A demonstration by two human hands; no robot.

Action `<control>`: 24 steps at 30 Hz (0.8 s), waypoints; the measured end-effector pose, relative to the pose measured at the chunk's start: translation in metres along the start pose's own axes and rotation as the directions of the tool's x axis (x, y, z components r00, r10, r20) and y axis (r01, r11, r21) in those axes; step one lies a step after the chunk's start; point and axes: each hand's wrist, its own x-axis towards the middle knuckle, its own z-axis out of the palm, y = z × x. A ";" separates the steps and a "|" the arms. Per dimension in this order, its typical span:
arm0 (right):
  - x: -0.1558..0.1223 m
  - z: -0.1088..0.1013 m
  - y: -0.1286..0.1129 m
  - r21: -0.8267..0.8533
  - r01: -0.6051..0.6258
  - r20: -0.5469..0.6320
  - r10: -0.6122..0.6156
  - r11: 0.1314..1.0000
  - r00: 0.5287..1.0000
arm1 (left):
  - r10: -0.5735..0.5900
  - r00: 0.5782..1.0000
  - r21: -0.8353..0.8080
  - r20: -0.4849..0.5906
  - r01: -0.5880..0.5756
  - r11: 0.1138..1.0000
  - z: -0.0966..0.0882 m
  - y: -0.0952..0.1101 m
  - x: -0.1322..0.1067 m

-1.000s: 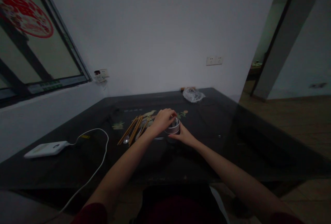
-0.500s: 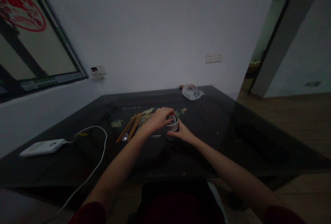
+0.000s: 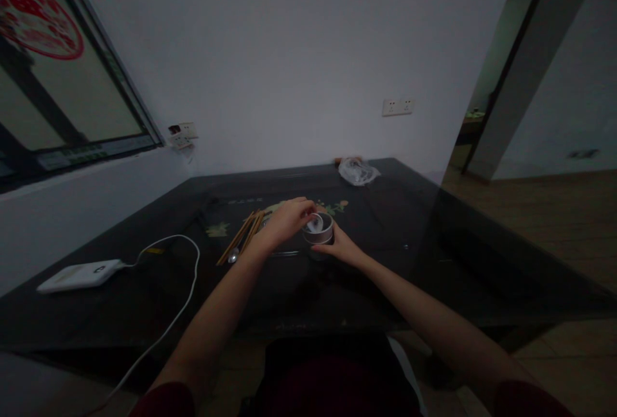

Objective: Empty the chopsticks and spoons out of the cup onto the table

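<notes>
A short silver-grey cylindrical container [image 3: 319,234] with an open top stands on the dark table in front of me. My right hand [image 3: 343,247] is closed round its right side, thumb at the front. At the container's left rim, the fingers of my left hand [image 3: 292,216] pinch a small pale round piece [image 3: 315,223], which is tilted at the opening; its exact kind is too dim to make out. To the left, partly behind my left forearm, lie several wooden chopsticks [image 3: 240,237] and a metal spoon [image 3: 234,254].
On the left of the dark table [image 3: 385,288] lies a white power bank [image 3: 81,275] with a white cable [image 3: 196,263] trailing over the front edge. A crumpled clear plastic bag [image 3: 357,173] sits at the back by the wall. Wall sockets [image 3: 398,106] are above.
My left hand has shifted slightly left and lifted the pale round piece to a tilt at the container's left rim. The right hand keeps its hold on the container.
</notes>
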 end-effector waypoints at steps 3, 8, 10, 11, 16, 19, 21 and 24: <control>0.000 0.000 -0.001 0.005 -0.006 0.000 0.006 1.000 1.000 | -0.090 0.988 -0.109 -0.122 0.077 0.991 -0.010 -0.010 -0.003; -0.001 0.000 -0.003 0.000 -0.049 -0.002 0.049 0.999 0.999 | -0.364 0.862 -0.320 -0.352 0.255 0.912 -0.040 -0.056 -0.029; -0.002 0.000 -0.004 -0.005 -0.059 -0.011 0.059 0.998 0.998 | -0.458 0.796 -0.360 -0.396 0.324 0.875 -0.046 -0.085 -0.045; -0.002 0.000 -0.005 -0.006 -0.059 -0.017 0.059 0.998 0.998 | -0.507 0.761 -0.372 -0.406 0.369 0.852 -0.046 -0.101 -0.054; -0.002 0.000 -0.004 -0.024 -0.053 -0.026 0.052 0.998 0.998 | -0.762 0.549 -0.399 -0.342 0.650 0.647 -0.029 -0.162 -0.091; -0.002 -0.001 -0.003 -0.035 -0.061 -0.021 0.060 0.998 0.998 | -0.798 0.510 -0.375 -0.320 0.706 0.601 -0.015 -0.178 -0.101; -0.002 -0.002 -0.002 -0.039 -0.065 -0.013 0.065 0.997 0.998 | -0.806 0.509 -0.354 -0.303 0.725 0.591 -0.007 -0.184 -0.104; -0.001 -0.003 0.000 -0.047 -0.080 -0.005 0.080 0.996 0.997 | -0.827 0.511 -0.329 -0.235 0.758 0.563 0.003 -0.191 -0.104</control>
